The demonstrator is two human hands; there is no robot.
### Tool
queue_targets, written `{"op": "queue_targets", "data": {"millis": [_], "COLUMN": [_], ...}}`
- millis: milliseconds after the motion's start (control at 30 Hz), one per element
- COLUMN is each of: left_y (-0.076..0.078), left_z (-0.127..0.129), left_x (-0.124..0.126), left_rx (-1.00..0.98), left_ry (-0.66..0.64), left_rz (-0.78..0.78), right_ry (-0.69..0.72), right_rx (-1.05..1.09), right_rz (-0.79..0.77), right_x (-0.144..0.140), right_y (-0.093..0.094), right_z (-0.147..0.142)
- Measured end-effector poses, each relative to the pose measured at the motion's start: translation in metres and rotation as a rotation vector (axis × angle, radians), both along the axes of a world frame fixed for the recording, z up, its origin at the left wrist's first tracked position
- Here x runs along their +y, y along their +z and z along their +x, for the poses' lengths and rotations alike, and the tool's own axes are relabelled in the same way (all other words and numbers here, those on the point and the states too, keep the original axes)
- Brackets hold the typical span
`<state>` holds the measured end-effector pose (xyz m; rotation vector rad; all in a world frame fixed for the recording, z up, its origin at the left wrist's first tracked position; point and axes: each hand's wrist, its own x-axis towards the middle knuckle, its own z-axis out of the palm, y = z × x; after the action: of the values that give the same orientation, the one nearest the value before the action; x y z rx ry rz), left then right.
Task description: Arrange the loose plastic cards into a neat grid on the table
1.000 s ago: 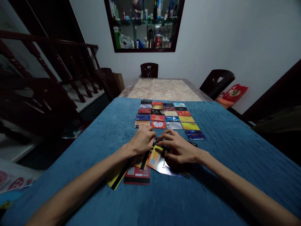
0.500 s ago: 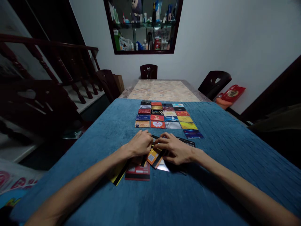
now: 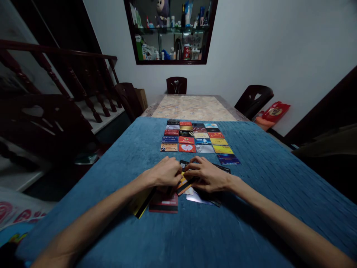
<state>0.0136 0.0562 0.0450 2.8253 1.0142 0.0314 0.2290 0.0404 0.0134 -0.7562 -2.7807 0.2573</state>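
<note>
— Where are the hands?
— The left hand [image 3: 165, 175] and right hand [image 3: 208, 176] lie palm down, fingers curled, on a loose pile of cards [image 3: 178, 193] on the near blue cloth [image 3: 251, 223].
— Gripping?
— Both seem to pinch an orange card [image 3: 182, 184] between them; dim light makes this uncertain. Forearms converge from the near corners. Rows of laid-out cards [image 3: 195, 139] lie just beyond.

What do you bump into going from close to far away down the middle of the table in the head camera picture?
Red card with a black stripe → left hand and right hand side by side on the loose pile of cards → neat grid of cards → bare marble tabletop → dark chair.
</note>
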Motion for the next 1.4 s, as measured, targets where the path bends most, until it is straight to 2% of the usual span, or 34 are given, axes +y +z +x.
{"op": "queue_targets", "data": {"millis": [200,367,600,733,900,1133,1233,1400], "left_y": [0.011,0.016,0.015,0.016,0.018,0.016,0.013,0.008], "left_z": [0.003,0.003,0.0,-0.003,-0.008,-0.018,-0.018,-0.015], "left_x": [-0.014,-0.017,-0.012,-0.006,0.003,0.019,0.022,0.022], "left_rx": [0.109,0.167,0.16,0.135,0.052,-0.131,-0.192,-0.183], "left_ry": [-0.062,-0.063,-0.074,-0.073,-0.059,-0.036,-0.019,-0.013], "left_rz": [-0.028,-0.042,-0.055,-0.093,-0.174,-0.276,-0.289,-0.262], "right_ry": [0.057,0.065,-0.018,-0.071,-0.124,-0.186,-0.199,-0.216], "right_rx": [-0.012,0.026,0.166,0.205,0.224,0.222,0.22,0.23], "right_rz": [0.079,0.147,0.376,0.437,0.413,0.256,0.254,0.295], "right_x": [0.001,0.001,0.009,0.012,0.016,0.018,0.018,0.019], "right_y": [0.002,0.002,-0.013,-0.016,-0.021,-0.024,-0.024,-0.025], "right_z": [-0.001,0.0,0.002,0.005,0.009,0.011,0.011,0.011]}}
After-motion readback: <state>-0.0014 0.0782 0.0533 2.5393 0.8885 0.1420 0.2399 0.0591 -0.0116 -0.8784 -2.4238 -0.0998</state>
